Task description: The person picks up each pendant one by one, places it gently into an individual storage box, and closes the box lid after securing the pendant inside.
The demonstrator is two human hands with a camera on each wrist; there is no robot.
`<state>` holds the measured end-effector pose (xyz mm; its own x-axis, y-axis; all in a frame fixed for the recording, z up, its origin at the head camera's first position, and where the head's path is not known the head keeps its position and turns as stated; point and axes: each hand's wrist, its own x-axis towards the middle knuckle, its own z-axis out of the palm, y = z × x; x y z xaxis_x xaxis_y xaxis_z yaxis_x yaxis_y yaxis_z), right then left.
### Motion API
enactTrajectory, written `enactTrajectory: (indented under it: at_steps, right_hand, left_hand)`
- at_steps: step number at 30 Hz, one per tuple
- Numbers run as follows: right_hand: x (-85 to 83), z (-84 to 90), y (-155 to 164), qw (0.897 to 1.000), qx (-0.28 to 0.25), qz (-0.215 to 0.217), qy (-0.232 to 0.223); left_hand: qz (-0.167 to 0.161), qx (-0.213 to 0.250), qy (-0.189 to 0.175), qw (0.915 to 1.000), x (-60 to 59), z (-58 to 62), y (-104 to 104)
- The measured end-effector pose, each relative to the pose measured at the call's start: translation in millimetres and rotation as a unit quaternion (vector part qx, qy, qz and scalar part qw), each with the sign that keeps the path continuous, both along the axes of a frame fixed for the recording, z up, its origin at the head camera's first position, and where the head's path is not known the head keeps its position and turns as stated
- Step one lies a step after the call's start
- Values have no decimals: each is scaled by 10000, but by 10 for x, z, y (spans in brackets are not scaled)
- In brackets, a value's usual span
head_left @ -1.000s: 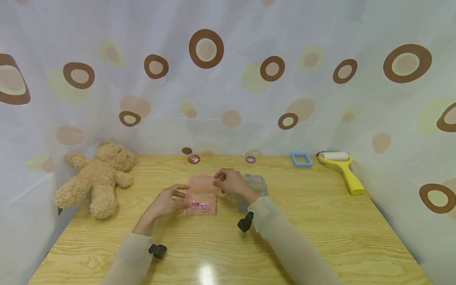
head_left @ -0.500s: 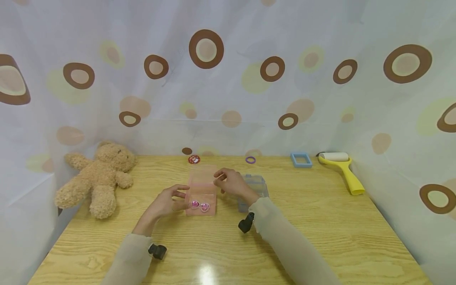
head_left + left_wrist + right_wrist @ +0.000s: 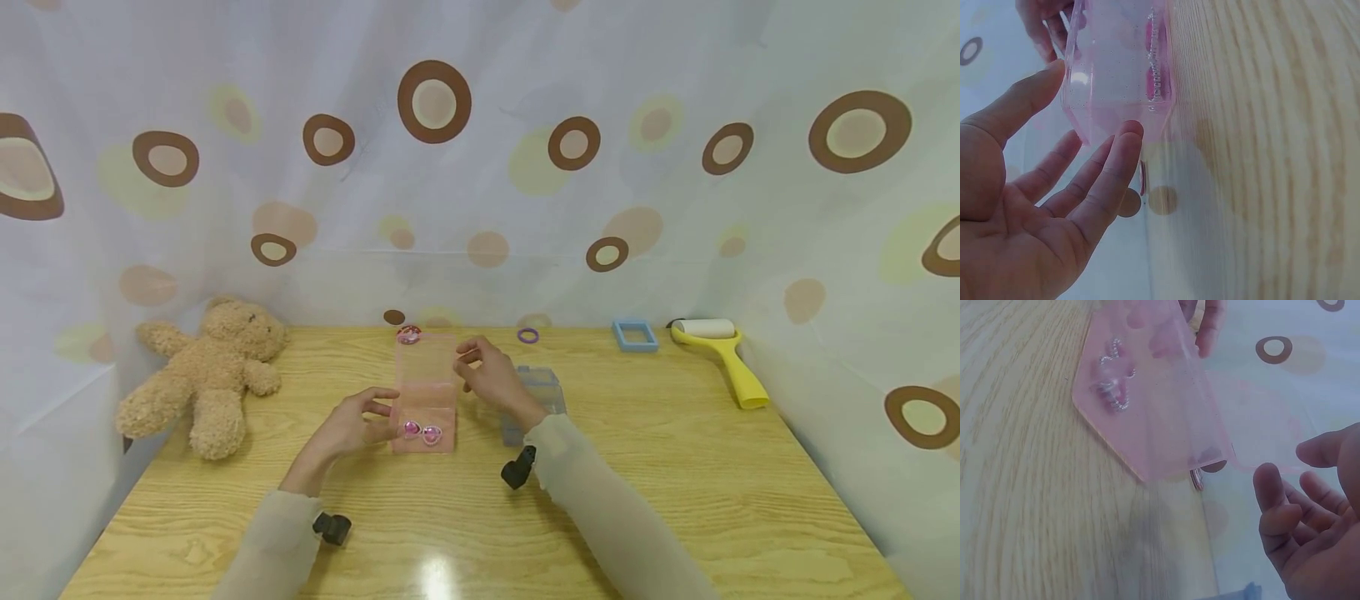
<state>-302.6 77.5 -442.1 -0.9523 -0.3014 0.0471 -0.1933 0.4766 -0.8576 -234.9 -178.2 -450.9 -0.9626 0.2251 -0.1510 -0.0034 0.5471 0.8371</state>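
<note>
In the head view a see-through pink plastic box (image 3: 423,417) stands mid-table with its lid (image 3: 425,358) raised. At its front show small glasses (image 3: 422,432) with pink lenses and beaded white rims. At the box's left side my left hand (image 3: 362,423) spreads its thumb and fairly straight fingers; in the left wrist view they touch or nearly touch its end. Bent fingers of my right hand (image 3: 491,375) are at the lid's right edge, a gap showing between thumb and forefinger in the right wrist view (image 3: 1319,512); whether they touch cannot be told.
Beside the right forearm a clear bluish box (image 3: 536,383) is partly hidden. Along the back lie a red round badge (image 3: 408,334), a purple ring (image 3: 528,336), a light blue square frame (image 3: 634,336) and a yellow-handled lint roller (image 3: 731,362). A teddy bear (image 3: 213,375) is at left.
The pink box's lid edge has moved farther up the picture and now overlaps the red badge. My right hand has shifted slightly up and right with it; the left hand keeps its place.
</note>
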Motion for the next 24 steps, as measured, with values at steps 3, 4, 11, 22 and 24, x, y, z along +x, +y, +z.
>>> enactTrajectory:
  at_steps: [3, 4, 11, 22, 24]
  right_hand:
    - [10, 35, 17, 9999, -133, 24, -58]
    - [12, 44, 22, 9999, -150, 48, -44]
    - [6, 45, 50, 9994, -139, 256, 197]
    - [92, 124, 91, 9970, -467, 609, -116]
    - [108, 143, 95, 9963, -403, 732, -196]
  left_hand:
    - [18, -46, 8, 10000, -3, 6, 7]
    - [22, -69, 11, 10000, -4, 8, 9]
    - [25, -162, 16, 9999, 2, 9, 3]
    - [-72, -176, 126, 9997, -9, -9, -13]
    - [-73, -140, 127, 9998, -14, -8, -13]
